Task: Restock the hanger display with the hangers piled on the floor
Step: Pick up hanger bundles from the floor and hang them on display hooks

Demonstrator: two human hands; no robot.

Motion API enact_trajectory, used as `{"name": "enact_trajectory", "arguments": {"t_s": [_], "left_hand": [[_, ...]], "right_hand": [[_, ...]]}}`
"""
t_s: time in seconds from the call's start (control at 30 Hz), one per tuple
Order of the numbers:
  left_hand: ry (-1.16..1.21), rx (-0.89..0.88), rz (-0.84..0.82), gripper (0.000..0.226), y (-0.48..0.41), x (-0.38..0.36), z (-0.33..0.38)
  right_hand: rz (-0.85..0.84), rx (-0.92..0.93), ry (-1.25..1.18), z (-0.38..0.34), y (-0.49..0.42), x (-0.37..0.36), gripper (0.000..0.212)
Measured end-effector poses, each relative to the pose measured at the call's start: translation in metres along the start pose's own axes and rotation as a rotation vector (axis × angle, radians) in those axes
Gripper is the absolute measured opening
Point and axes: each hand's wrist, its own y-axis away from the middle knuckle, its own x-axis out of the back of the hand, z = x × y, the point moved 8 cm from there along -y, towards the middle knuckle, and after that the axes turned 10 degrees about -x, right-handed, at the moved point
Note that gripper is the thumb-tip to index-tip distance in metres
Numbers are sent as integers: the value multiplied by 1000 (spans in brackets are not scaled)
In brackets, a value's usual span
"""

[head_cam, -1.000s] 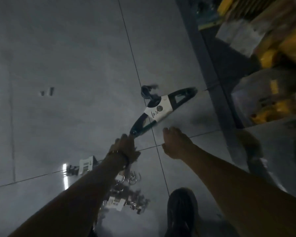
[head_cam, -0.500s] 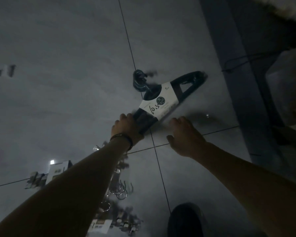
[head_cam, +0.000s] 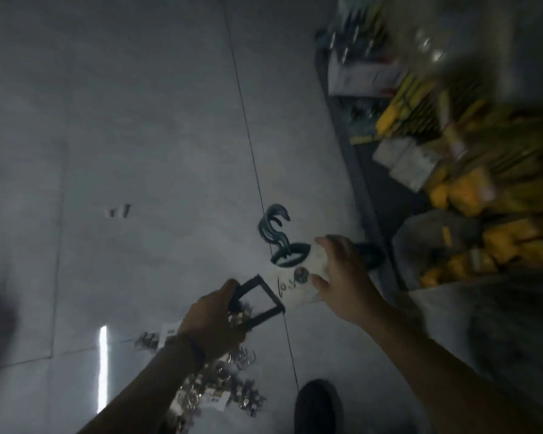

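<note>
A bundle of dark teal plastic hangers (head_cam: pixel 279 236) wrapped in a white paper label (head_cam: pixel 290 283) is held above the grey tiled floor. My left hand (head_cam: pixel 215 317) grips the bundle's near end, fingers curled round the dark frame. My right hand (head_cam: pixel 342 277) holds the middle of the bundle, thumb and fingers on the label. The hooks point away from me. Below my left wrist lies a pile of hangers with metal hooks and white tags (head_cam: pixel 220 386) on the floor.
A low shelf (head_cam: pixel 367 183) runs along the right, stocked with yellow packets (head_cam: pixel 461 192) and white boxes (head_cam: pixel 405 164). My dark shoe (head_cam: pixel 318 405) stands at the bottom centre. A small dark scrap (head_cam: pixel 119 210) lies on the floor at left.
My right hand has closed on the labelled middle of the bundle, which it was only near before. The bundle has lifted toward the shelf, and the view has swung right.
</note>
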Motion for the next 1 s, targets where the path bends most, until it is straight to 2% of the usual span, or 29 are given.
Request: {"name": "enact_trajectory", "arguments": {"t_s": [0.1, 0.2, 0.27, 0.33, 0.37, 0.4, 0.47, 0.5, 0.53, 0.57, 0.6, 0.67, 0.73, 0.83, 0.9, 1.0], "left_hand": [[-142, -151, 10, 60, 57, 82, 76], [-262, -261, 51, 53, 112, 162, 157], [-303, -286, 137, 60, 151, 210, 202], [-362, -215, 303, 79, 189, 254, 232], [-339, -133, 431, 89, 208, 272, 238], [-218, -48, 566, 97, 229, 286, 244], [319, 50, 730, 99, 272, 298, 256], [659, 72, 696, 96, 285, 291, 263], [919, 68, 575, 90, 297, 280, 280], [1095, 16, 425, 82, 310, 269, 305], [1160, -73, 291, 76, 326, 263, 332], [1155, -253, 153, 61, 361, 261, 377], [1110, -380, 118, 43, 388, 259, 405], [1055, -545, 43, 38, 433, 254, 446], [961, -640, 7, 38, 461, 248, 475], [795, -797, -49, 39, 505, 228, 531]], "right_hand": [[-137, 14, 66, -49, 30, 87, 90], [-363, -56, 0, -93, 75, 162, 79], [-365, -70, -85, -118, 107, 207, 73], [-297, -83, -165, -146, 142, 252, 60], [-256, -85, -224, -159, 163, 272, 48], [-212, -93, -297, -170, 186, 289, 37], [-119, -111, -435, -188, 230, 321, 29], [-69, -109, -511, -196, 255, 332, 27], [-13, -106, -574, -202, 282, 339, 25], [59, -102, -632, -208, 311, 347, 23], [135, -113, -681, -214, 341, 356, 20], [265, -156, -773, -221, 402, 363, 18], [349, -233, -867, -220, 456, 360, 23], [475, -377, -862, -209, 535, 358, 59], [540, -433, -806, -201, 590, 369, 73], [629, -546, -479, -191, 691, 404, 64]]}}
